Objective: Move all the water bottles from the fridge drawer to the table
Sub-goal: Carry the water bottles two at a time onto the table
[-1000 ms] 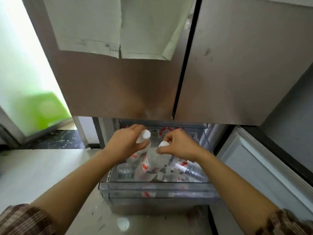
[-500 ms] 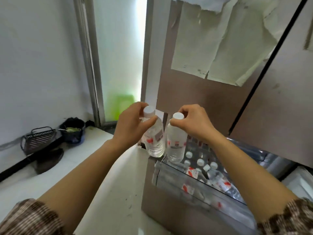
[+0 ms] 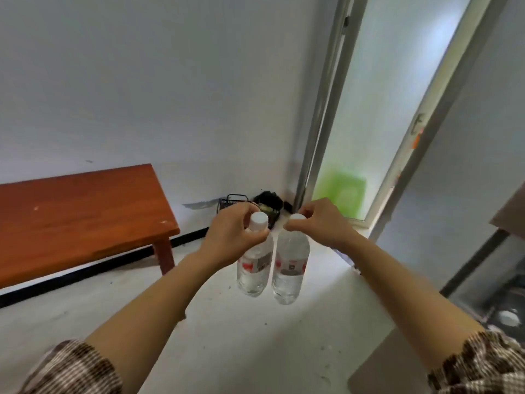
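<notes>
Head camera looks down at two hands, each holding one water bottle by its top. The left hand [image 3: 230, 237] curls its fingers round the neck of the left bottle [image 3: 254, 270], just under the white cap [image 3: 258, 221]. The right hand [image 3: 321, 223] pinches the top of the right bottle [image 3: 289, 274], which is mostly hidden under the fingers. Both bottles hang upright in the air below the hands, just beside each other; whether they touch I cannot tell. Their red and white labels [image 3: 291, 264] are too blurred to read. Left of the left hand stands the wooden table [image 3: 79, 217], cut off by the picture edge and well apart from the bottles. Behind the hands, partly covered by them, a black wire basket [image 3: 231, 199] and a dark object [image 3: 268, 200], hard to identify, sit on the floor [image 3: 241, 342].
</notes>
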Action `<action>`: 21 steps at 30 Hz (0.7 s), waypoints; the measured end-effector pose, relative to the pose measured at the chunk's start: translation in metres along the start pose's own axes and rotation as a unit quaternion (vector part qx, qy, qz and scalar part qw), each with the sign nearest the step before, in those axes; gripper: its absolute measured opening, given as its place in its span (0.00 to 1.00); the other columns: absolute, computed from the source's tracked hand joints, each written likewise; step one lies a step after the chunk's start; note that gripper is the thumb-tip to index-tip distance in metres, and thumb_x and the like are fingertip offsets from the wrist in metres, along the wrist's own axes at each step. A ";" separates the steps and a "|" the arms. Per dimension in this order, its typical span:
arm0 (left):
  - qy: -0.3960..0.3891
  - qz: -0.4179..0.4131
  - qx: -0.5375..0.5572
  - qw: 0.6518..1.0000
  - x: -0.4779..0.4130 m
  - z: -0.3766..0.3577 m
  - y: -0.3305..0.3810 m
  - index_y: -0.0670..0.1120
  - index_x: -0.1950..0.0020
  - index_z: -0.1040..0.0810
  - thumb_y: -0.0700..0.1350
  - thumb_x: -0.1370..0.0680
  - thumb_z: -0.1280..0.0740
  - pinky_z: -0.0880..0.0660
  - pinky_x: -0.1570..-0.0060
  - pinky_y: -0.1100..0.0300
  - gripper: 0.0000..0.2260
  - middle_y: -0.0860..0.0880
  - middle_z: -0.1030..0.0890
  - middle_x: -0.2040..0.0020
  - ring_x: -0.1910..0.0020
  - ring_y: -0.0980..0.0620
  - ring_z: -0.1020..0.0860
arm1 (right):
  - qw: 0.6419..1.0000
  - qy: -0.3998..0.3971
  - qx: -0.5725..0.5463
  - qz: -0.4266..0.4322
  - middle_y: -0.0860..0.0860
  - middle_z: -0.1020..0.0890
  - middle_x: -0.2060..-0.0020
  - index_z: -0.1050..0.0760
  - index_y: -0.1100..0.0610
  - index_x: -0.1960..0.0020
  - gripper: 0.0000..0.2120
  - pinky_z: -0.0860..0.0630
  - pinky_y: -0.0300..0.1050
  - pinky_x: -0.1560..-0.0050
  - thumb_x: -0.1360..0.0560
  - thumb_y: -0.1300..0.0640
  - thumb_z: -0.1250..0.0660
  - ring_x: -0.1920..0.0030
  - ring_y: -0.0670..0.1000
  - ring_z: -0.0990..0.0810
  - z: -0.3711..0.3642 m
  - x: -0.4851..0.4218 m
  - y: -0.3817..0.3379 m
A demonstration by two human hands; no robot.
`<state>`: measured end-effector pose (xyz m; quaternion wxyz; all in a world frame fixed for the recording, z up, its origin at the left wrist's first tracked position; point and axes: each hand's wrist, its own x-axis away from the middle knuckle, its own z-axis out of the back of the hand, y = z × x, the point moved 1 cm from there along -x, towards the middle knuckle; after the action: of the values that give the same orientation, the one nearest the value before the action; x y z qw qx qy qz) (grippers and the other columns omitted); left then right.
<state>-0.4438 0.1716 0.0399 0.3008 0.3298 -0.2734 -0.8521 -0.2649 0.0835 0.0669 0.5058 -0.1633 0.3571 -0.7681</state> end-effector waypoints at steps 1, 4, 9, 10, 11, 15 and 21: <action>0.001 0.010 -0.012 1.000 0.005 0.020 -0.023 0.49 0.49 0.21 0.49 0.31 0.26 0.22 0.54 0.54 0.13 0.53 0.19 0.54 0.56 0.55 0.22 | 1.000 -0.019 -0.001 0.006 0.52 0.31 0.75 0.27 0.60 0.71 0.15 0.38 0.43 0.70 0.36 0.54 0.24 0.71 0.48 0.35 -0.027 -0.012 -0.016; -0.001 0.053 -0.040 0.998 0.017 0.077 -0.090 0.49 0.50 0.22 0.48 0.30 0.27 0.23 0.55 0.55 0.11 0.53 0.19 0.55 0.58 0.55 0.23 | 0.998 -0.065 -0.004 0.013 0.51 0.32 0.76 0.28 0.59 0.72 0.16 0.37 0.43 0.70 0.35 0.54 0.24 0.72 0.49 0.34 -0.105 -0.045 -0.060; 0.029 0.130 -0.038 0.990 0.023 0.166 -0.183 0.49 0.50 0.22 0.47 0.28 0.29 0.29 0.59 0.66 0.08 0.54 0.21 0.53 0.55 0.56 0.24 | 0.991 -0.126 -0.007 0.038 0.53 0.23 0.71 0.20 0.65 0.62 0.16 0.30 0.37 0.71 0.33 0.50 0.24 0.71 0.48 0.26 -0.216 -0.101 -0.133; 0.036 0.144 -0.034 0.988 0.022 0.182 -0.198 0.49 0.49 0.23 0.46 0.27 0.30 0.31 0.59 0.68 0.08 0.55 0.22 0.53 0.55 0.57 0.25 | 0.989 -0.138 0.001 0.049 0.53 0.22 0.71 0.21 0.63 0.63 0.16 0.28 0.40 0.69 0.32 0.49 0.25 0.70 0.49 0.25 -0.235 -0.113 -0.149; 0.045 0.156 -0.032 0.986 0.021 0.197 -0.214 0.49 0.49 0.23 0.46 0.27 0.30 0.31 0.58 0.67 0.08 0.54 0.22 0.52 0.54 0.57 0.25 | 0.987 -0.147 0.008 0.060 0.52 0.23 0.72 0.22 0.61 0.64 0.16 0.29 0.40 0.69 0.31 0.48 0.26 0.71 0.49 0.26 -0.253 -0.125 -0.165; 0.082 0.201 -0.037 0.975 0.007 0.250 -0.281 0.51 0.49 0.23 0.44 0.27 0.30 0.28 0.55 0.65 0.08 0.54 0.22 0.51 0.53 0.55 0.24 | 0.980 -0.170 0.024 0.098 0.52 0.26 0.71 0.23 0.63 0.62 0.19 0.34 0.42 0.69 0.29 0.46 0.28 0.70 0.49 0.29 -0.318 -0.175 -0.223; 0.137 0.250 -0.032 0.958 -0.033 0.321 -0.382 0.51 0.46 0.23 0.42 0.27 0.28 0.29 0.51 0.62 0.12 0.54 0.21 0.48 0.49 0.55 0.24 | 0.966 -0.206 0.055 0.150 0.50 0.29 0.73 0.28 0.58 0.67 0.18 0.35 0.40 0.71 0.28 0.45 0.29 0.72 0.47 0.31 -0.408 -0.261 -0.294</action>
<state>-0.7839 0.5364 0.0026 0.5493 0.3544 -0.2758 -0.7047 -0.5954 0.5420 0.0235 0.6856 -0.2344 0.2231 -0.6521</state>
